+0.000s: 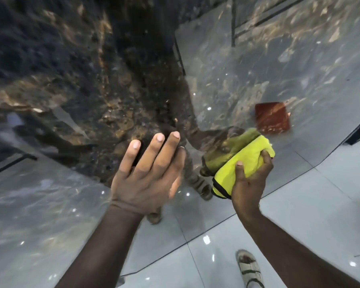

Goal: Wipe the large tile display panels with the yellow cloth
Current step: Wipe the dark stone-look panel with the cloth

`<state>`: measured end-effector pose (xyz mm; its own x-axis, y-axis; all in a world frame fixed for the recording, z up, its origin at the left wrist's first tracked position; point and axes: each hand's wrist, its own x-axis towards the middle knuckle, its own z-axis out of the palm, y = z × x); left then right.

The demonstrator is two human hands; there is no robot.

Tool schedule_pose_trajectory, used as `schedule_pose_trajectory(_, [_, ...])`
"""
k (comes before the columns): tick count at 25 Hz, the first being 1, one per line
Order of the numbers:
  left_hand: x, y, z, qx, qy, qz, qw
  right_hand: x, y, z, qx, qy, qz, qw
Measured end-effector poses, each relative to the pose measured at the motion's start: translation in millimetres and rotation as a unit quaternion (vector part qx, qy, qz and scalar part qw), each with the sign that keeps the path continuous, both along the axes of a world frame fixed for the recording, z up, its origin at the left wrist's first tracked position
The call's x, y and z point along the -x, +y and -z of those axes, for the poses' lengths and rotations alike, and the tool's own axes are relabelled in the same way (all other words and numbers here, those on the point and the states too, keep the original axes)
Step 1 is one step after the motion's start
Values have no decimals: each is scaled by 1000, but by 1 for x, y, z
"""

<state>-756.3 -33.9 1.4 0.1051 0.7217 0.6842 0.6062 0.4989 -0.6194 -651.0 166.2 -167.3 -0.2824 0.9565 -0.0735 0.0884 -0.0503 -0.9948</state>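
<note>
L hand [152, 173] is pressing flat on the dark panel [81, 80], fingers straight and slightly apart, tips pointing up. R hand [252, 179] is gripping the bunched yellow cloth [243, 161], thumb and fingers curled round it, and holding it against the grey panel [258, 69] just right of the L hand; the cloth's reflection is showing in the gloss beside it. A red-brown square [272, 117] is sitting on the grey panel just above the cloth. Below, a sandal [250, 269] is standing on the shiny pale floor [299, 215].
</note>
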Motion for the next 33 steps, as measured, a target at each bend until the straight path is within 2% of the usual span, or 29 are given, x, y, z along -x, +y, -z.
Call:
schedule_pose_trajectory(3, [-9,-11,-6,-16,-61,12,998,9,-12,-27,42,13,53,998])
schedule_pose_trajectory(4, [-10,-23,-13,-33,-74,10,997,15,-23,-40,14,19,46,999])
schedule_pose_trajectory(6, [-7,-55,-28,-71,-88,3,994,19,-55,-73,-123,48,5,991])
schedule_pose_trajectory(8, [-2,-95,-45,-100,-78,-15,992,25,-69,-104,-197,70,21,978])
schedule_pose_trajectory(10, [5,-126,-60,-120,-61,-27,991,35,-70,-135,-109,87,98,985])
schedule_pose_trajectory(11, [9,-142,-67,-132,-57,-28,989,42,-85,-151,-94,98,114,984])
schedule_pose_trajectory(12, [13,-157,-73,-144,-57,-30,987,47,-112,-170,-166,99,100,976])
schedule_pose_trajectory(13, [17,-169,-78,-151,-60,-31,986,47,-144,-181,-312,84,67,944])
schedule_pose_trajectory(14, [21,-180,-80,-151,-61,-28,986,44,-174,-185,-447,66,11,892])
schedule_pose_trajectory(15, [24,-189,-81,-144,-62,-21,987,45,-187,-187,-539,49,-25,841])
schedule_pose_trajectory(16, [27,-195,-81,-131,-63,-11,989,49,-185,-189,-571,36,-22,820])
schedule_pose_trajectory(17, [29,-198,-79,-118,-62,-4,991,53,-175,-185,-527,30,21,849])
schedule_pose_trajectory(18, [30,-199,-77,-109,-58,-4,992,58,-166,-188,-402,52,78,911])
schedule_pose_trajectory(19, [32,-199,-75,-106,-51,-5,993,59,-165,-195,-237,85,113,961])
schedule_pose_trajectory(20, [33,-198,-73,-105,-44,-11,993,59,-171,-200,-144,84,120,979])
schedule_pose_trajectory(21, [34,-197,-72,-106,-41,-16,993,55,-184,-204,-188,62,103,975])
schedule_pose_trajectory(22, [35,-194,-70,-106,-38,-16,993,49,-201,-203,-319,45,56,945])
schedule_pose_trajectory(24, [35,-193,-69,-108,-36,-14,993,38,-212,-191,-516,16,-46,855])
schedule_pose_trajectory(25, [36,-193,-69,-108,-37,-16,993,37,-202,-188,-522,7,-44,852])
schedule_pose_trajectory(26, [36,-193,-68,-107,-38,-19,993,40,-188,-181,-452,12,-9,892])
schedule_pose_trajectory(27, [35,-193,-68,-105,-38,-23,993,44,-180,-183,-315,57,35,947])
schedule_pose_trajectory(28, [35,-192,-68,-103,-40,-25,994,49,-179,-189,-206,76,71,973])
schedule_pose_trajectory(29, [34,-192,-68,-101,-44,-26,994,49,-186,-196,-204,62,77,974])
schedule_pose_trajectory(30, [33,-191,-68,-102,-48,-26,993,44,-197,-196,-297,48,51,952])
schedule_pose_trajectory(32, [30,-189,-70,-118,-56,-32,991,38,-207,-183,-500,17,-47,865])
schedule_pose_trajectory(33, [27,-188,-70,-129,-69,-34,989,35,-196,-178,-525,23,-51,849])
